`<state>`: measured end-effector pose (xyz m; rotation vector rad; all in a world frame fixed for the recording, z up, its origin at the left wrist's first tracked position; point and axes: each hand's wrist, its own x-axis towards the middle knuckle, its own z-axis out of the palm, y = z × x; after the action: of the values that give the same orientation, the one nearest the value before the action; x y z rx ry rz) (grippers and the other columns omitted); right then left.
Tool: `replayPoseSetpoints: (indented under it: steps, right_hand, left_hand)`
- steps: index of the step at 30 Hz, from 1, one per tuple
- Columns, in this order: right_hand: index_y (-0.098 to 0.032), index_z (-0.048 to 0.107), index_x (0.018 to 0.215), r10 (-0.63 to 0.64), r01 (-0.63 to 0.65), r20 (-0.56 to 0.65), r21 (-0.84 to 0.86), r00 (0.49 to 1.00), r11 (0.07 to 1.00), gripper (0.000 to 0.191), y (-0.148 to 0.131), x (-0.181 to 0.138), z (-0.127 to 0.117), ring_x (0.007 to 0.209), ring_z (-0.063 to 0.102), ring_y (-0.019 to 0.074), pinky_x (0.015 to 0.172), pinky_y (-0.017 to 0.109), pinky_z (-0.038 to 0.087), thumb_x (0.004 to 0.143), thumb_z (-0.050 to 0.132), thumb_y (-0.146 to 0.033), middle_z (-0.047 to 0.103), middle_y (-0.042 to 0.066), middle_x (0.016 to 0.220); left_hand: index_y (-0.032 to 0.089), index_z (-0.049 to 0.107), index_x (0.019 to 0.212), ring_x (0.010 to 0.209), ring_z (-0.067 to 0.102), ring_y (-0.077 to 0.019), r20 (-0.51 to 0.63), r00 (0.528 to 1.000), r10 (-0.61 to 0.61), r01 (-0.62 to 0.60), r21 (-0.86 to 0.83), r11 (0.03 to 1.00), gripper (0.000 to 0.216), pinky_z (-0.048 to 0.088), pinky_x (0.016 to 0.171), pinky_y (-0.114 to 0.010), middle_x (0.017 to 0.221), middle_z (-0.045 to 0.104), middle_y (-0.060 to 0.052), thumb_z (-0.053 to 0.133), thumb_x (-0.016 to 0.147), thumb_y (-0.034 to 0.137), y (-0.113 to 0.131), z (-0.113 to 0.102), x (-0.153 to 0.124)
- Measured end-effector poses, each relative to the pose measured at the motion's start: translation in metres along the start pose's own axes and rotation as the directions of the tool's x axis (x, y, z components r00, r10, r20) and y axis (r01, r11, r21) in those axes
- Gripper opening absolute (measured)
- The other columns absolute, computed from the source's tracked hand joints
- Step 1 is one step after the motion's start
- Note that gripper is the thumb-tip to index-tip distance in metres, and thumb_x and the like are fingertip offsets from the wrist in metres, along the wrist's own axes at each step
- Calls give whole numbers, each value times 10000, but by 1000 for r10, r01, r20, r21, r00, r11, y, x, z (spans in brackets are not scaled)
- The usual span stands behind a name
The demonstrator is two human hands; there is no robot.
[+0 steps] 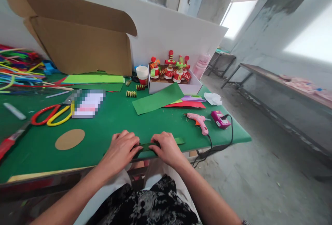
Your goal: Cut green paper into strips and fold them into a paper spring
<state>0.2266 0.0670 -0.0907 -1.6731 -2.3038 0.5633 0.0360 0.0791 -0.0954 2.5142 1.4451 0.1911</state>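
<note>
A narrow strip of green paper [146,146] lies along the front edge of the green-topped table [109,114]. My left hand [125,146] is closed on its left part, thumb toward the middle. On the right part my right hand [166,145] grips the same strip, fingers bent over it. The strip's right end sticks out past my right hand; its left end is mostly hidden under my left hand. Beyond the hands lies a wide green paper sheet [157,98] over red and purple sheets [186,104]. Two small folded paper springs [131,93] sit farther back.
At right are a pink glue gun [197,121] and a purple power block [220,119] with a cord. Scissors [55,114] and a cardboard oval [70,139] lie left. A white box [171,87] of paper figures, a paper cup [142,75] and an open carton [83,45] stand behind.
</note>
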Motion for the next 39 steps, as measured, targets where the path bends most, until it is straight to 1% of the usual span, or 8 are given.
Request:
replayPoseSetpoints:
  steps: [3, 7, 12, 18, 22, 28, 35, 39]
  right_hand:
    - [-205, 673, 840, 18, -17, 15, -49, 1000, 999, 106, -2, -1, -1, 870, 586, 170, 785, 284, 315, 920, 643, -268, 723, -4, 852]
    - [-198, 679, 868, 54, -50, 31, -114, 998, 992, 116, -6, 0, -2, 892, 593, 184, 778, 290, 314, 921, 644, -296, 729, 14, 871]
    - [-198, 670, 902, 70, -63, 35, -178, 997, 982, 116, -9, 2, -1, 905, 602, 203, 776, 307, 321, 924, 635, -306, 731, 34, 887]
    - [-200, 658, 910, 68, -61, 32, -181, 997, 982, 106, -8, 2, 1, 908, 613, 204, 761, 308, 323, 920, 642, -304, 729, 33, 891]
    - [-199, 655, 911, 69, -63, 25, -180, 997, 982, 111, -7, 2, 2, 915, 615, 206, 756, 311, 320, 937, 614, -299, 729, 38, 905]
    - [-190, 645, 929, 80, -72, 36, -195, 996, 978, 109, -10, 1, 1, 925, 615, 211, 760, 318, 315, 952, 579, -274, 730, 46, 941]
    - [-196, 631, 908, 69, -65, 17, -197, 997, 978, 98, -11, 0, 2, 908, 617, 210, 748, 317, 308, 950, 573, -263, 730, 45, 918]
    - [-195, 632, 919, 70, -66, 15, -217, 997, 974, 104, -10, 2, 3, 917, 625, 218, 749, 322, 310, 947, 576, -278, 733, 53, 935]
  left_hand:
    - [212, 646, 752, 896, 523, -223, 49, 999, -5, 3, 30, 1000, 273, 314, 749, -350, 840, 646, -38, 470, 945, 292, 2, -2, 2]
    - [206, 668, 769, 932, 519, -246, 81, 997, -11, 3, 93, 996, 295, 324, 751, -372, 890, 666, -59, 439, 945, 265, 4, -2, 5]
    - [212, 677, 798, 909, 524, -250, 62, 998, 30, -38, 132, 991, 296, 326, 734, -382, 880, 671, -74, 414, 932, 236, 2, 2, 10]
    - [211, 667, 794, 908, 519, -259, 29, 999, 39, -43, 151, 988, 319, 325, 767, -404, 867, 668, -74, 383, 938, 208, 5, 4, 8]
    - [216, 662, 766, 887, 514, -253, -6, 999, 37, -36, 139, 990, 332, 317, 752, -398, 840, 668, -79, 377, 935, 208, 5, 7, 7]
    - [208, 656, 788, 863, 555, -251, 60, 997, 43, -50, 135, 990, 337, 319, 770, -403, 831, 718, -72, 360, 948, 207, 2, 7, 10]
    - [219, 655, 750, 836, 574, -245, 59, 997, 47, -55, 141, 988, 338, 315, 750, -394, 790, 738, -72, 373, 935, 189, 2, 7, 12]
    - [221, 649, 773, 841, 569, -246, 44, 998, 51, -58, 171, 984, 309, 319, 748, -392, 799, 731, -69, 382, 914, 156, 5, 5, 11]
